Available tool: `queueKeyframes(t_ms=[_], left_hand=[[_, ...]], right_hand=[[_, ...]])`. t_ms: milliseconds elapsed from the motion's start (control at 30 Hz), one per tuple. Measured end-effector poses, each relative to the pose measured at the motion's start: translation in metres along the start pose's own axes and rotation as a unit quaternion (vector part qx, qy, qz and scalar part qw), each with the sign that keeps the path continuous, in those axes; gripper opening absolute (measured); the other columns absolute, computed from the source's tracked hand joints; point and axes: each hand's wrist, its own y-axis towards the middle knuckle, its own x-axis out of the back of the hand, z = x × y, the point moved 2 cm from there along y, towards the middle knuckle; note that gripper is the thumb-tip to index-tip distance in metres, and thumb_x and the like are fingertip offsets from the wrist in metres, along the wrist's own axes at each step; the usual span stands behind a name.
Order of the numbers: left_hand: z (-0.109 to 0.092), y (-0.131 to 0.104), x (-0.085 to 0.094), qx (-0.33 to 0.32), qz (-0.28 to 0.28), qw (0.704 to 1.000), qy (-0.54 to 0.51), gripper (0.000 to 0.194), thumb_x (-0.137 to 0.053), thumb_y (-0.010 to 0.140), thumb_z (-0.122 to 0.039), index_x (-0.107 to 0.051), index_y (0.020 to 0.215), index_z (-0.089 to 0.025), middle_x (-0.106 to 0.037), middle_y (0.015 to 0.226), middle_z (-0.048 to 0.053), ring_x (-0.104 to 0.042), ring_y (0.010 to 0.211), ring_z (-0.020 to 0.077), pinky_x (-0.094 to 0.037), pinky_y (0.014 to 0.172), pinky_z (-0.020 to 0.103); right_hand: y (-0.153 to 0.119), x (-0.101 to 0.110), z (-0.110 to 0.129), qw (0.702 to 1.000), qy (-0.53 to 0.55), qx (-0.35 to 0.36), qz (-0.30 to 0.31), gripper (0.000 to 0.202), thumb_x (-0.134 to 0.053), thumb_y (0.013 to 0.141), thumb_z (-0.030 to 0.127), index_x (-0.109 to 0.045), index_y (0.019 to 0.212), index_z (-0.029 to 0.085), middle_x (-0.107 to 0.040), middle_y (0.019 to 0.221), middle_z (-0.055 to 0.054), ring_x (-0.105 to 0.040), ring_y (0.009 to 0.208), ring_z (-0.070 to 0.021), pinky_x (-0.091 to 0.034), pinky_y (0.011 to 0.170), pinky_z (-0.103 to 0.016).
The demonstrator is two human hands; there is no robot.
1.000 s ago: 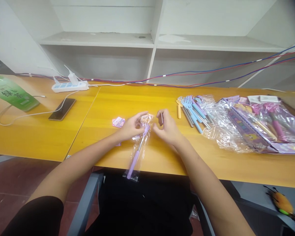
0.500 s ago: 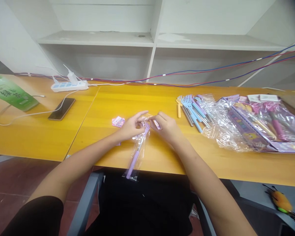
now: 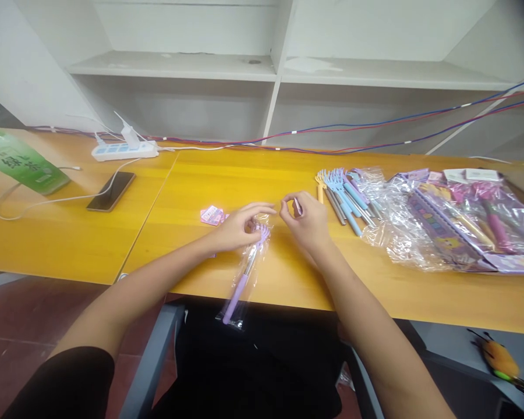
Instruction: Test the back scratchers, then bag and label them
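My left hand (image 3: 240,227) is closed on the top of a clear plastic sleeve with a purple back scratcher (image 3: 236,298) inside. Its claw end lies at my fingers, and the handle slants down past the table's front edge. A little to the right, apart from the sleeve, my right hand (image 3: 308,220) is curled with thumb and forefinger close together. A small card (image 3: 297,206) shows partly among its fingers; the rest is hidden. Beyond my left hand lie several pink and white printed cards (image 3: 212,215), partly covered by it.
Blue, yellow and purple back scratchers (image 3: 344,198) lie heaped to the right, beside crumpled clear plastic (image 3: 402,233) and a purple display box (image 3: 445,235) of wrapped ones. Leftward are a phone (image 3: 111,192), a power strip (image 3: 124,151) and a green package (image 3: 24,166).
My right hand has drawn away from the sleeve's top to the right, opening a gap between the hands. My left hand stays on the sleeve.
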Motion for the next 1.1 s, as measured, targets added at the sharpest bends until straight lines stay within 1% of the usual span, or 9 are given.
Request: queueKeyframes(t_ms=[133,267,367,467,600,700,900,967,1100], left_hand=[[-0.002,0.0,0.001,0.006,0.0,1.0,0.013,0.086,-0.061,0.078,-0.005,-0.054,0.159,-0.033,-0.05,0.167,0.009,-0.065,0.124,0.0248,-0.056,0.097,0.039],[0.001,-0.002,0.002,0.02,-0.01,1.0,-0.004,0.089,-0.061,0.079,-0.006,-0.048,0.162,-0.035,-0.048,0.169,0.007,-0.064,0.126,0.0254,-0.058,0.092,0.037],[0.002,-0.003,0.003,0.032,-0.013,0.999,-0.016,0.09,-0.061,0.079,-0.006,-0.047,0.163,-0.038,-0.048,0.17,0.005,-0.066,0.114,0.0214,-0.058,0.087,0.035],[0.005,-0.003,0.002,0.043,-0.014,0.998,-0.038,0.091,-0.06,0.079,-0.006,-0.046,0.163,-0.039,-0.046,0.171,0.006,-0.066,0.099,0.016,-0.057,0.082,0.032],[0.009,-0.001,0.001,0.041,-0.026,0.997,-0.066,0.09,-0.062,0.078,-0.006,-0.048,0.162,-0.038,-0.046,0.171,0.008,-0.066,0.09,0.0133,-0.057,0.08,0.032],[0.011,-0.001,0.0,0.033,-0.036,0.997,-0.063,0.089,-0.063,0.078,-0.007,-0.049,0.161,-0.036,-0.048,0.17,0.009,-0.069,0.1,0.0166,-0.059,0.087,0.034],[0.012,-0.001,0.002,0.022,-0.045,0.998,-0.024,0.088,-0.063,0.08,-0.006,-0.05,0.161,-0.037,-0.052,0.166,0.007,-0.059,0.138,0.0273,-0.051,0.116,0.048],[0.012,-0.001,0.002,0.019,-0.049,0.998,-0.046,0.085,-0.064,0.081,-0.006,-0.053,0.159,-0.038,-0.053,0.166,0.006,-0.057,0.142,0.0283,-0.048,0.122,0.052],[0.015,0.001,0.001,0.014,-0.041,0.987,-0.158,0.072,-0.067,0.088,-0.015,-0.057,0.156,-0.034,-0.055,0.164,0.01,-0.062,0.14,0.0309,-0.049,0.12,0.054]], right_hand=[[0.0,0.002,0.006,1.0,0.018,-0.012,0.008,0.006,-0.062,0.1,0.026,-0.067,0.098,0.023,-0.057,0.074,0.0,-0.052,0.065,-0.0177,-0.044,0.066,-0.034],[-0.001,0.008,0.006,0.999,0.046,-0.02,0.02,0.032,-0.053,0.107,0.043,-0.069,0.127,0.024,-0.051,0.081,-0.002,-0.053,0.073,-0.0219,-0.045,0.07,-0.038],[-0.005,0.008,-0.002,0.994,0.098,-0.012,0.046,0.057,-0.032,0.111,0.058,-0.06,0.15,0.028,-0.05,0.09,-0.005,-0.056,0.082,-0.0247,-0.049,0.075,-0.042],[-0.008,0.004,-0.007,0.989,0.135,-0.016,0.064,0.063,-0.019,0.112,0.056,-0.055,0.157,0.031,-0.049,0.091,-0.005,-0.056,0.082,-0.0247,-0.053,0.078,-0.044],[-0.006,0.0,-0.003,0.988,0.131,-0.042,0.065,0.046,-0.035,0.112,0.039,-0.058,0.151,0.032,-0.055,0.1,-0.007,-0.059,0.091,-0.0263,-0.056,0.084,-0.047],[-0.002,0.0,0.003,0.989,0.131,-0.042,0.05,0.033,-0.051,0.108,0.032,-0.063,0.139,0.029,-0.062,0.109,-0.009,-0.063,0.1,-0.0264,-0.056,0.088,-0.046],[0.0,0.0,0.002,0.988,0.147,-0.053,0.02,0.014,-0.06,0.106,0.032,-0.067,0.116,0.025,-0.072,0.107,-0.007,-0.067,0.096,-0.0238,-0.056,0.085,-0.041],[0.001,0.003,0.002,0.99,0.13,-0.052,0.009,0.011,-0.062,0.106,0.033,-0.07,0.108,0.026,-0.072,0.102,-0.007,-0.066,0.095,-0.0238,-0.055,0.084,-0.041],[0.004,0.008,0.005,0.988,0.13,-0.075,-0.02,0.016,-0.067,0.104,0.039,-0.077,0.101,0.027,-0.067,0.099,-0.006,-0.063,0.094,-0.0222,-0.053,0.077,-0.037]])
